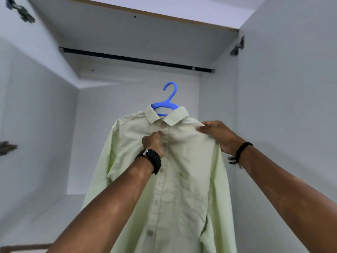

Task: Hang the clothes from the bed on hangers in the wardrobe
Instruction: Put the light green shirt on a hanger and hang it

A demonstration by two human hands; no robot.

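A pale green shirt (175,170) sits on a blue hanger (166,103), held up inside the wardrobe (273,106) below the black rail (135,60). The left hand (153,143) pinches the button placket; the right hand (217,134) grips the shirt's shoulder.

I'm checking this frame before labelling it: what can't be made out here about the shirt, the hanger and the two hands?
All in the head view:
- Hanger: its arms are hidden inside the shirt.
- Shirt hem: cut off by the bottom edge.
- Left hand: fingertips at the placket are turned away, so what exactly they pinch is unclear.
- Right hand: whether it grips the hanger through the shoulder cloth cannot be told.
- Hinges on the wardrobe doors: blurred.
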